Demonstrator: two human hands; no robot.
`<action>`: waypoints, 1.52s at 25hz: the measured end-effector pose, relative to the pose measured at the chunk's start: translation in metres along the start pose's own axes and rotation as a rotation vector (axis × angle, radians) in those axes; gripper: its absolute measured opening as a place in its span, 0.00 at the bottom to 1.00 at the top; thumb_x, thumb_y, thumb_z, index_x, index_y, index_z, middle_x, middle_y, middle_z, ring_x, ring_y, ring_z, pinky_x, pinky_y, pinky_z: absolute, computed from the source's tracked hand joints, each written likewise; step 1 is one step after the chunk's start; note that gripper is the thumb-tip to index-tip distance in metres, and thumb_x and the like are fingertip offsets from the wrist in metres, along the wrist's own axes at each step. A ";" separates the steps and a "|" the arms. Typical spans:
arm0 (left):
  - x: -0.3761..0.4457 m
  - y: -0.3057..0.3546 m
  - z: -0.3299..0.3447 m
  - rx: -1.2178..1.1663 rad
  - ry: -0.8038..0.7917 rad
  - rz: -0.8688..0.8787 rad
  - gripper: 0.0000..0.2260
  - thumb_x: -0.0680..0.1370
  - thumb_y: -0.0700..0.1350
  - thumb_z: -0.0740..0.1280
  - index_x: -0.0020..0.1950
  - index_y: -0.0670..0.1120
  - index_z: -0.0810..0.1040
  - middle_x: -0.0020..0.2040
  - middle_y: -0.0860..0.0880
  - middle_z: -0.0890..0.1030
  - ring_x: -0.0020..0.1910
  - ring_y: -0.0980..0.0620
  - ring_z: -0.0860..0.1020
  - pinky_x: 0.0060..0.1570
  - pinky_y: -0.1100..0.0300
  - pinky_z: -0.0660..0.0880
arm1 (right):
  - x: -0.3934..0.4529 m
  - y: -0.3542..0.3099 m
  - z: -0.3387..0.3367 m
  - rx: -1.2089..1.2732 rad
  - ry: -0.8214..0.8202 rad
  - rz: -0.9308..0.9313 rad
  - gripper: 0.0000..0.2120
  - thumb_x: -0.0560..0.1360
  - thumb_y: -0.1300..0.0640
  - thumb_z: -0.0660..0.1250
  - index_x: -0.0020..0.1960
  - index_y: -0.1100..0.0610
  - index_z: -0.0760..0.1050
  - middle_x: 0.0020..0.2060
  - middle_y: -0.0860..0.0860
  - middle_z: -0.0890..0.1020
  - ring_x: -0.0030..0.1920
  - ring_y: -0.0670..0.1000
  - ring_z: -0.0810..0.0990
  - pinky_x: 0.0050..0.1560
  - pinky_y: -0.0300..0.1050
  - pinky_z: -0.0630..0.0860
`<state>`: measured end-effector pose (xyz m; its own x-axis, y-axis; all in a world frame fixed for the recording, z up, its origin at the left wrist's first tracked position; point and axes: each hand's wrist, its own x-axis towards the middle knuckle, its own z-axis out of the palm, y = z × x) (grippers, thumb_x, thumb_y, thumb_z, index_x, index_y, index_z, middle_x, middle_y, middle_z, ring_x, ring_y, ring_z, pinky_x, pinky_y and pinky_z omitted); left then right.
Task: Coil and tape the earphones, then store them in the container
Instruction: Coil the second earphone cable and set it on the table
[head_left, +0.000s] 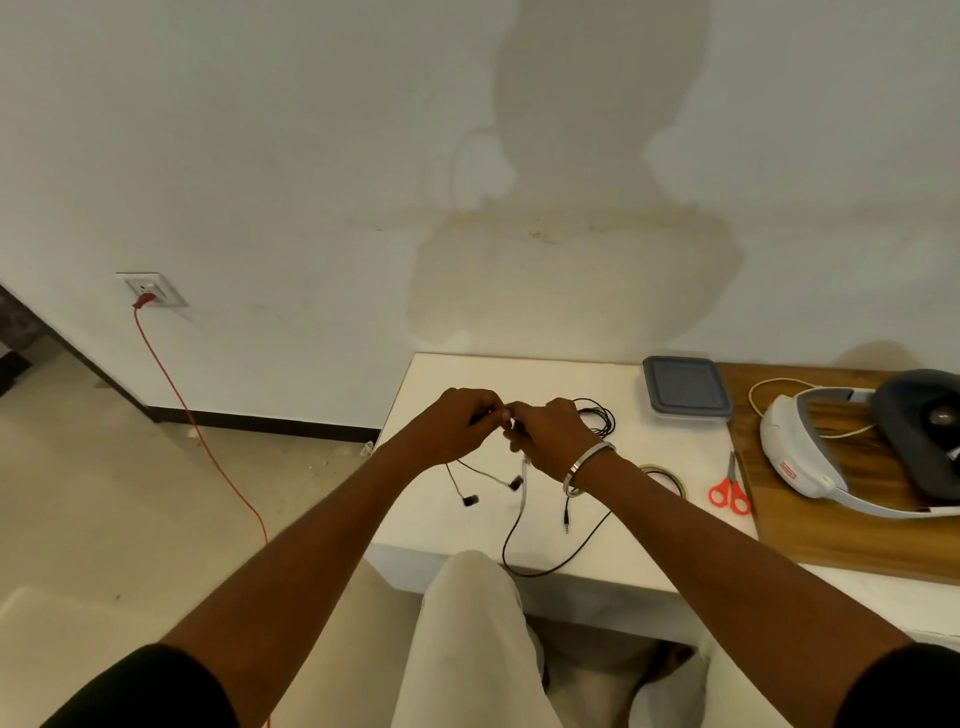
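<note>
At frame centre, the left hand (457, 426) and right hand (545, 436) are brought together above the white bench (649, 467), fingers curled and pinching the black earphone cable (511, 545) between them. From this pinch the loose cable is hung downward, toward the lower frame: earbuds (470, 501) to the left, plug (566, 522) to the right. A coiled section (597, 415) is seen just beyond the right hand. Further right, the tape roll (667, 478), scissors (730, 491) and lidded container (685, 387) are set.
</note>
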<state>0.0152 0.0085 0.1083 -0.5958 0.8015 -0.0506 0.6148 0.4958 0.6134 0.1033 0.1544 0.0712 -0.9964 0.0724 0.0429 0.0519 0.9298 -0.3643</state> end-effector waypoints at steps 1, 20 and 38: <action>-0.001 -0.001 0.000 -0.001 -0.003 -0.009 0.09 0.80 0.49 0.63 0.48 0.46 0.79 0.35 0.43 0.79 0.32 0.51 0.72 0.34 0.61 0.67 | 0.000 0.001 -0.001 -0.033 -0.012 0.006 0.11 0.79 0.59 0.59 0.60 0.55 0.71 0.44 0.49 0.84 0.46 0.53 0.82 0.59 0.52 0.71; -0.020 -0.029 -0.010 -0.242 -0.052 -0.251 0.09 0.81 0.44 0.61 0.49 0.46 0.80 0.30 0.48 0.71 0.27 0.49 0.72 0.32 0.55 0.79 | -0.022 0.056 -0.013 -0.203 -0.119 0.497 0.22 0.74 0.63 0.60 0.67 0.51 0.68 0.64 0.50 0.73 0.65 0.52 0.71 0.71 0.58 0.55; 0.000 -0.003 0.034 -0.699 0.213 -0.477 0.13 0.80 0.46 0.62 0.65 0.50 0.75 0.53 0.50 0.83 0.58 0.55 0.75 0.59 0.60 0.64 | -0.014 -0.033 0.006 1.121 -0.187 0.536 0.15 0.78 0.55 0.62 0.62 0.57 0.67 0.42 0.53 0.80 0.39 0.49 0.80 0.33 0.35 0.65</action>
<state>0.0310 0.0185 0.0803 -0.8356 0.4467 -0.3197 -0.1414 0.3874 0.9110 0.1153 0.1204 0.0771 -0.8664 0.2084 -0.4539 0.4593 -0.0244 -0.8879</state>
